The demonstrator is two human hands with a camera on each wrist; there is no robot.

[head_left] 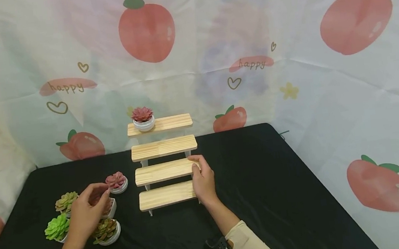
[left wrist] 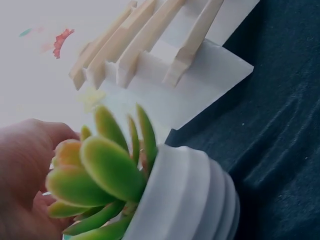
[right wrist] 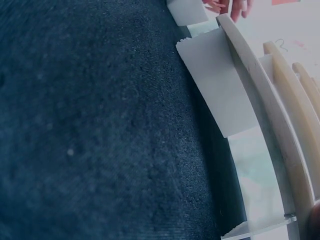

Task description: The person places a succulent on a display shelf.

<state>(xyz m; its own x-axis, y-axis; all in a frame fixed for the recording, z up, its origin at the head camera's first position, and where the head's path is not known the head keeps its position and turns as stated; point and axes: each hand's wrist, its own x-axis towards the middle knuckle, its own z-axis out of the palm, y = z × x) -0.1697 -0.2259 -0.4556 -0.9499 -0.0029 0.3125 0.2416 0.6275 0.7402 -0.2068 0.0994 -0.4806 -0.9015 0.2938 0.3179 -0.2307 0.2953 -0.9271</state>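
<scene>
My left hand (head_left: 87,209) is among the potted succulents at the left, its thumb and fingers curled round a reddish succulent in a square white pot (head_left: 112,209). The hand partly hides that plant. Beside the wrist stands a brownish-green succulent (head_left: 105,230), and a green succulent in a ribbed white pot (left wrist: 185,195) fills the left wrist view. My right hand (head_left: 204,179) grips the right end of a four-tier wooden display shelf (head_left: 167,194), with the thumb over a lower tier. On its top tier, toward the left, sits a pink succulent in a round white pot (head_left: 144,124).
Another pink succulent (head_left: 116,182) stands between the left hand and the shelf. A bright green succulent (head_left: 57,227) and a yellowish-green one (head_left: 66,202) are left of the hand. Black cloth (head_left: 267,199) covers the table; a printed curtain (head_left: 189,31) hangs behind.
</scene>
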